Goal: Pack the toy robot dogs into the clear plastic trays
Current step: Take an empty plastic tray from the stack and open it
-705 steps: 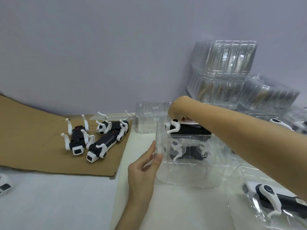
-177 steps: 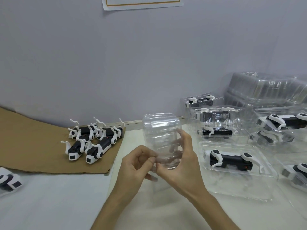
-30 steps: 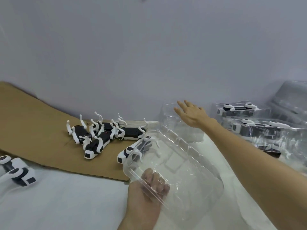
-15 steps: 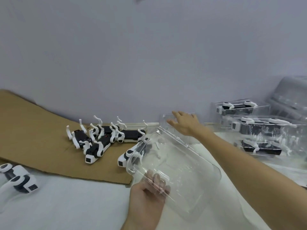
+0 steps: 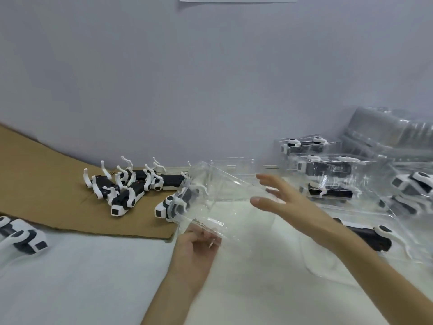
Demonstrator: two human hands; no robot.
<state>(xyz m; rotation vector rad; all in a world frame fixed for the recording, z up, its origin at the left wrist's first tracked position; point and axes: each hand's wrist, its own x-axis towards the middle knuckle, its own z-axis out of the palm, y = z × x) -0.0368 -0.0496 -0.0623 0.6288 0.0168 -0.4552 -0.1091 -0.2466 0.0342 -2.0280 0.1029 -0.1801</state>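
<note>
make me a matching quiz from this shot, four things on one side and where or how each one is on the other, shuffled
Column one
1 left hand
2 right hand
3 loose toy dogs
4 stack of empty trays

Column two
A lying on the cardboard, legs up
B far right, at the back
C open, fingers spread
D grips the tilted clear tray

Pairs: 1-D, 2-C, 3-A, 4-B

Soft even light; motion blur, edges warped.
</note>
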